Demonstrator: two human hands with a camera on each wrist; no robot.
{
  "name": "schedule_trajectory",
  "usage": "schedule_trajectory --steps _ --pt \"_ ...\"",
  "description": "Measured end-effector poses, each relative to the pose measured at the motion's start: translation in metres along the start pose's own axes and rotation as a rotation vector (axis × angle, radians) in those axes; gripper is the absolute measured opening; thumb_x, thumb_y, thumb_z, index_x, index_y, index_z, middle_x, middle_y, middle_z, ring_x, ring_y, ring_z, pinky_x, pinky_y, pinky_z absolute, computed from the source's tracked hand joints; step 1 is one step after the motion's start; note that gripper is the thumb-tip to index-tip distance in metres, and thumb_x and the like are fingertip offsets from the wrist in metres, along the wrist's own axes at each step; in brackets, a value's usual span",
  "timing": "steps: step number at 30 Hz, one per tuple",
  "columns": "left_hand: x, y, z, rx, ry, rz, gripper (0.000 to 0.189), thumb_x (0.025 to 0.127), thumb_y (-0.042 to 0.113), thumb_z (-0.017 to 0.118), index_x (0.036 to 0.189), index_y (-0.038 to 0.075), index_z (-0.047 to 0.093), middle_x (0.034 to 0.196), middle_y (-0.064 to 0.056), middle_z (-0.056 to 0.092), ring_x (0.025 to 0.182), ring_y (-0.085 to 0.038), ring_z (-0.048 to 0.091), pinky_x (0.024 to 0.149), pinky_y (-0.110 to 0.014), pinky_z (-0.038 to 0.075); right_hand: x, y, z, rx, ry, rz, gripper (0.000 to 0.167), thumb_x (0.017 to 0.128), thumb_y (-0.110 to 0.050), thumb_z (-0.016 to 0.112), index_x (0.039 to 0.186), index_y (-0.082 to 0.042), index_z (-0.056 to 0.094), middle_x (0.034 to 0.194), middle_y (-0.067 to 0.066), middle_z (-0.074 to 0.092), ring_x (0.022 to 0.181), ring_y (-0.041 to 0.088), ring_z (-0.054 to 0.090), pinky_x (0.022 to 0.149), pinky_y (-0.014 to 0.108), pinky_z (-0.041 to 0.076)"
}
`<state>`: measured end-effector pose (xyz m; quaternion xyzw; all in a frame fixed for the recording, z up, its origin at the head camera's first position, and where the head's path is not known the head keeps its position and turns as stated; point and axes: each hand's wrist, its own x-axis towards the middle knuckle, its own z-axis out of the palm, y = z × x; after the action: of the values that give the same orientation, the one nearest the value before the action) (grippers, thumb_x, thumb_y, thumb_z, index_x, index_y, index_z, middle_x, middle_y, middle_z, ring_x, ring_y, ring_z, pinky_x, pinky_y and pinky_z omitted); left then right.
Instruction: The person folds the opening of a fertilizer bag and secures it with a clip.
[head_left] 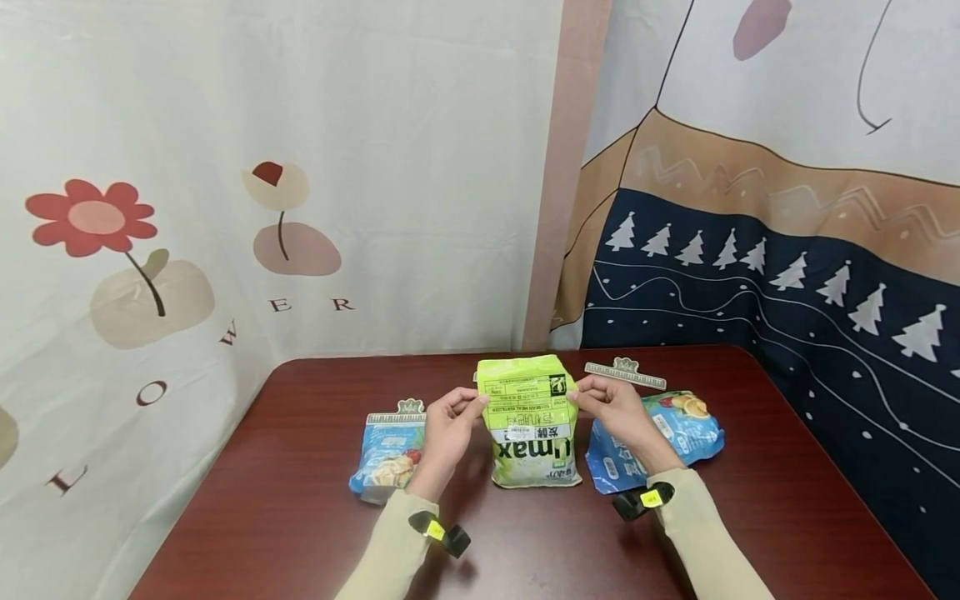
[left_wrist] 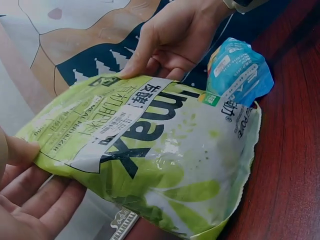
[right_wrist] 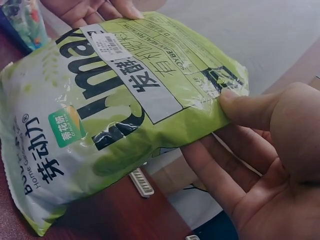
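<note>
The grip of the left hand (head_left: 450, 433) pinches the green bag (head_left: 532, 425) near one upper corner, and the right hand (head_left: 618, 412) pinches near the other. The bag is over the middle of the worktop (head_left: 300, 542); whether its lower edge touches, one cannot tell. A wide strip separates the clipped blue bag (head_left: 386, 458) from the left edge. The other blue bag (head_left: 686, 429) lies nearer the right edge, a loose clip (head_left: 626, 374) near the far edge.
</note>
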<state>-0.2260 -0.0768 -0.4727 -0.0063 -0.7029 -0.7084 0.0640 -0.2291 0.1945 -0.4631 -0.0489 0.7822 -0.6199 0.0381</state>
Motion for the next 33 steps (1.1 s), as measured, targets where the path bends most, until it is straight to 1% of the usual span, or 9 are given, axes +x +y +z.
schedule_trajectory --steps 2,6,8,12,19,23,26,30,33 --pt "-0.001 0.001 -0.001 0.003 0.003 0.031 0.013 0.094 0.010 0.074 0.097 -0.003 0.074 0.078 -0.001 0.075 0.070 -0.006 0.067 0.076 -0.036 0.061 -0.001 -0.001 -0.001 -0.006 0.000 -0.011 0.026 0.099 -0.026 0.070 0.110 -0.003 0.071 0.104 0.009 0.079 0.093 0.018 0.076 0.096 0.053 0.057" --pt "-0.001 0.002 -0.002 0.003 0.009 0.109 0.011 0.094 0.008 0.074 0.095 -0.003 0.074 0.079 -0.005 0.075 0.067 -0.007 0.060 0.064 -0.023 0.050 -0.002 -0.004 -0.003 -0.008 0.009 -0.045 0.027 0.097 -0.026 0.072 0.109 -0.002 0.072 0.102 0.010 0.079 0.093 0.017 0.075 0.095 0.048 0.058" --pt "-0.001 0.002 -0.002 -0.016 0.003 0.146 0.009 0.093 0.005 0.073 0.094 -0.004 0.074 0.081 -0.011 0.075 0.068 -0.008 0.060 0.063 -0.021 0.047 -0.003 -0.004 -0.003 -0.017 0.016 -0.065 0.027 0.096 -0.027 0.074 0.109 -0.003 0.072 0.101 0.009 0.080 0.092 0.016 0.075 0.093 0.043 0.058" --pt "-0.002 0.000 -0.004 -0.048 -0.014 0.194 0.008 0.093 0.003 0.073 0.093 -0.006 0.073 0.086 -0.018 0.075 0.074 -0.008 0.065 0.069 -0.022 0.052 -0.004 -0.004 -0.005 -0.041 0.028 -0.108 0.024 0.094 -0.028 0.076 0.105 -0.006 0.075 0.098 0.007 0.080 0.090 0.014 0.072 0.089 0.037 0.057" --pt "-0.003 -0.003 -0.006 -0.086 -0.029 0.211 0.008 0.092 0.000 0.073 0.093 -0.008 0.072 0.087 -0.012 0.076 0.078 -0.004 0.068 0.074 -0.021 0.056 -0.007 -0.003 -0.007 -0.074 0.004 -0.187 0.017 0.094 -0.022 0.076 0.102 -0.007 0.076 0.094 0.008 0.079 0.085 0.011 0.068 0.081 0.033 0.056" --pt "-0.003 -0.004 -0.007 -0.112 -0.055 0.221 0.009 0.092 -0.002 0.072 0.094 -0.011 0.071 0.086 -0.006 0.076 0.080 -0.004 0.069 0.075 -0.021 0.056 -0.008 -0.001 -0.008 -0.082 -0.009 -0.190 0.017 0.094 -0.023 0.076 0.103 -0.008 0.076 0.096 0.009 0.079 0.085 0.012 0.069 0.079 0.029 0.055" --pt "-0.003 -0.005 -0.008 -0.110 -0.078 0.236 0.010 0.091 -0.003 0.071 0.094 -0.012 0.069 0.084 0.001 0.075 0.079 -0.004 0.068 0.074 -0.020 0.056 -0.008 0.000 -0.008 -0.084 -0.017 -0.192 0.017 0.094 -0.023 0.076 0.103 -0.008 0.076 0.095 0.007 0.079 0.084 0.012 0.069 0.077 0.030 0.055" --pt "-0.002 -0.006 -0.011 -0.103 -0.090 0.252 0.010 0.091 -0.004 0.072 0.096 -0.012 0.068 0.084 0.002 0.075 0.078 -0.003 0.068 0.071 -0.018 0.054 -0.009 -0.001 -0.007 -0.086 -0.015 -0.196 0.018 0.094 -0.021 0.076 0.104 -0.007 0.075 0.093 0.002 0.079 0.082 0.009 0.067 0.075 0.030 0.054" --pt "-0.002 -0.007 -0.011 -0.117 -0.087 0.258 0.014 0.090 -0.005 0.072 0.099 -0.011 0.063 0.084 0.003 0.076 0.078 -0.003 0.068 0.070 -0.017 0.052 -0.009 -0.001 -0.006 -0.070 -0.010 -0.201 0.019 0.093 -0.020 0.077 0.104 -0.005 0.073 0.092 0.000 0.078 0.082 0.007 0.067 0.074 0.029 0.054"
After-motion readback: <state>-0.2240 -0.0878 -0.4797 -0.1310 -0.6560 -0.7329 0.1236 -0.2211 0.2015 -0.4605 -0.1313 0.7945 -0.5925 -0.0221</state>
